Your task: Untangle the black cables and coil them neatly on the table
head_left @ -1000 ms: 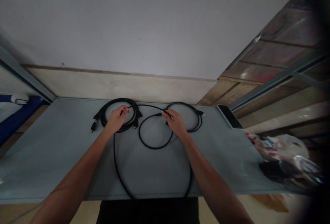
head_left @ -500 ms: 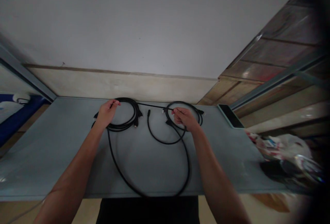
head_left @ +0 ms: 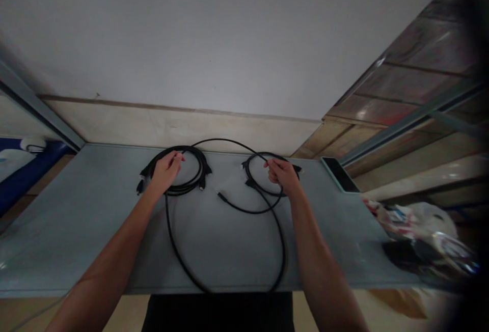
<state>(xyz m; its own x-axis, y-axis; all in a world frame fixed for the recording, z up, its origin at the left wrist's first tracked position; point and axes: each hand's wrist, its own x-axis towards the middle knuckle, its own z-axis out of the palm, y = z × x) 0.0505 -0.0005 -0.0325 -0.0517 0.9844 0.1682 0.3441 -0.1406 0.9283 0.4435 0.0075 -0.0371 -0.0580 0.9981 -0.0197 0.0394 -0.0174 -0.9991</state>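
A black cable point(head_left: 219, 139) arches between my two hands above the table. My left hand point(head_left: 167, 170) pinches it at one side, over a coil of black cables point(head_left: 191, 189) with several plugs at its edges. My right hand point(head_left: 280, 173) is closed around the same cable at the other side, above a smaller black coil point(head_left: 263, 188). From below my right hand a short end with a plug point(head_left: 222, 197) curves left across the tabletop. A longer loop of cable point(head_left: 283, 250) hangs past the table's front edge.
The grey table point(head_left: 95, 210) backs onto a pale wall. A phone in a light green case point(head_left: 341, 175) lies at the far right corner. A plastic bag point(head_left: 424, 217) and a blurred dark object point(head_left: 405, 254) sit at the right edge.
The cable between my hands has gone from straight to an upward arch, and my left hand has shifted slightly right. The plug end has swung down toward me.
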